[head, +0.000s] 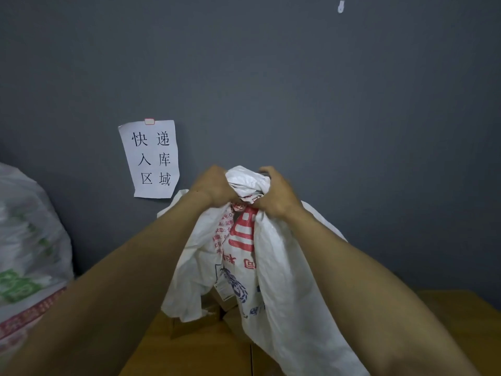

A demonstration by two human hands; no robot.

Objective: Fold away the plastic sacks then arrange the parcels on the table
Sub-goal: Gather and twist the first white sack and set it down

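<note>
Together, the left hand (214,188) and the right hand (276,194) grasp the bunched top of a white plastic sack (284,280). The fingers of each hand are curled tightly into the gathered material, and the two hands are very close to each other, with a crumpled fold of the sack standing up between them. Both bare forearms reach forward to this point.

The sack hangs down from the hands, loose and wrinkled, and it has red and blue print on its front. Its lower part comes down to the brown surface (466,305). Just under the left side of the sack, brown cardboard parcels (210,301) lie on the surface, partly covered by the sack; one has a small white label.

Far to the left of the sack stands a second sack (29,253), full, with green print and a red band. Behind the sack is a grey wall (325,90). A paper notice (151,158) with black characters is fixed on it, up and to the left of the sack, and a small white hook (340,6) is high above the sack.
</note>
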